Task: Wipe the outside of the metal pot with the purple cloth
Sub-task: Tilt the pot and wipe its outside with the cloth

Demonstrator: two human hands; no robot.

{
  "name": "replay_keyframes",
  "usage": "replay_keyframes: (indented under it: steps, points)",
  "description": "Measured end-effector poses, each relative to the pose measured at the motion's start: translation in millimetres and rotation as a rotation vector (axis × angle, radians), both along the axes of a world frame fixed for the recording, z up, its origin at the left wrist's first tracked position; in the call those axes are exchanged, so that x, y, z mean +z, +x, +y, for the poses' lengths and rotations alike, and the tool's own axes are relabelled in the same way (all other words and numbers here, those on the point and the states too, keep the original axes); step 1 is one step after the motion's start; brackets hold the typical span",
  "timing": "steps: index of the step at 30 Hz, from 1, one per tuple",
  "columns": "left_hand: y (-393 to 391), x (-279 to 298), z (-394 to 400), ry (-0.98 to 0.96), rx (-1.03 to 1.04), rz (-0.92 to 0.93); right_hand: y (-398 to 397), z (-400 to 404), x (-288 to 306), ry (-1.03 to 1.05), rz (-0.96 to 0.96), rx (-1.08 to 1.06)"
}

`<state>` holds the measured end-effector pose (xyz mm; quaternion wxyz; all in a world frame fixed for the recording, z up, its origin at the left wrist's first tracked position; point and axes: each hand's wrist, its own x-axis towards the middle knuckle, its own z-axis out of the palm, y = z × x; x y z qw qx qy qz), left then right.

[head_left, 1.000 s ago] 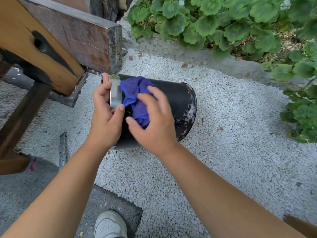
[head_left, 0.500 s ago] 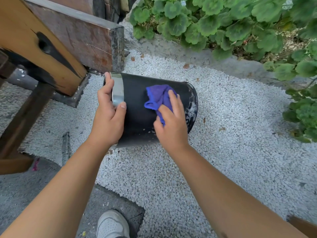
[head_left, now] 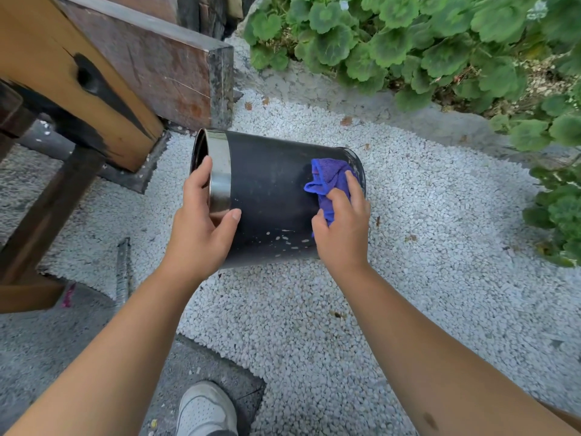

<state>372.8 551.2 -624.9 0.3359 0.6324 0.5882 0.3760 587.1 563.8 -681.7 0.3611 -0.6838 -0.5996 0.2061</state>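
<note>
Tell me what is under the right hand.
The purple cloth lies bunched under the right hand, pressed against the black wall of the metal pot near its base. The cloth's lower part and the wall beneath are covered.

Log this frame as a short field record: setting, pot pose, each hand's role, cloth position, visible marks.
setting: outdoors, white gravel beside leafy plants
pot: metal pot on its side, shiny rim band to the left
left hand: left hand grips the rim end
right hand: right hand presses purple cloth on the pot wall
cloth position: near the base end
marks: pale specks low on the wall
</note>
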Motion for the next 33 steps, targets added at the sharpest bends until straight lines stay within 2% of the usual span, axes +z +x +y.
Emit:
replay_keyframes:
  steps: [4,10,14,18,22,25,27,30,33]
  points:
    - [15.3,10.9,9.8,-0.055,0.037,-0.029,9.2,6.8,5.4,-0.035,0.016,-0.041]
    - [39.7,36.4,39.1,-0.139,0.083,-0.130,9.0,21.8,26.2,-0.010,0.189,-0.100]
    - [44.1,36.9,37.9,-0.253,-0.039,-0.346,-2.7,23.7,30.8,-0.044,0.221,0.003]
    - [55.2,21.3,11.8,-0.256,-0.084,-0.195,-3.5,20.6,25.1,-0.100,0.191,0.042]
    - [44.0,12.7,10.2,-0.003,-0.114,0.172,-1.7,24.2,28.7,-0.112,0.215,0.048]
    - [39.1,11.7,8.9,0.029,-0.113,0.204,-3.6,31.4,44.8,-0.066,0.282,0.019]
    - [35.5,10.0,8.9,0.047,-0.110,0.201,-10.5,33.3,59.6,-0.009,0.276,0.102]
    - [30.0,8.9,9.7,0.077,-0.129,0.185,-34.4,20.4,70.0,0.040,0.147,0.280]
    - [24.2,7.4,7.6,0.077,-0.147,0.170,-51.1,2.2,61.5,0.081,0.072,0.243]
